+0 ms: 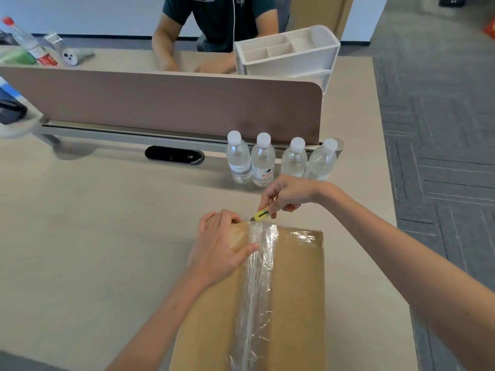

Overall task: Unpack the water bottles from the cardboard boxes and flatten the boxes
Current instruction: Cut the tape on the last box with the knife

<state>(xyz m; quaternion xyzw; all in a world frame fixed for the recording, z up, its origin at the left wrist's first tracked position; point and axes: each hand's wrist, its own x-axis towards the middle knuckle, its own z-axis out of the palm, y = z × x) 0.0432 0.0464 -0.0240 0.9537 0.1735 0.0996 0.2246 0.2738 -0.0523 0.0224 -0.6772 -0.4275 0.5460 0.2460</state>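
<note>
A brown cardboard box [297, 290] lies closed on the desk in front of me, with a strip of clear tape [258, 277] running down its middle seam. My left hand [221, 246] rests flat on the box's far left part, fingertips over the far edge and thumb touching the tape. My right hand [288, 194] pinches a small yellow box cutter [261, 214] just beyond the box's far edge, its tip at the far end of the tape. Several clear water bottles [263, 162] with white caps stand in a row behind the box.
A pinkish desk divider [160, 103] crosses the desk behind the bottles. A white desk organizer [288, 52] sits at its right end. Another person sits across the divider. A red-capped bottle [29, 42] stands far left. The desk's right edge [385, 162] borders grey carpet.
</note>
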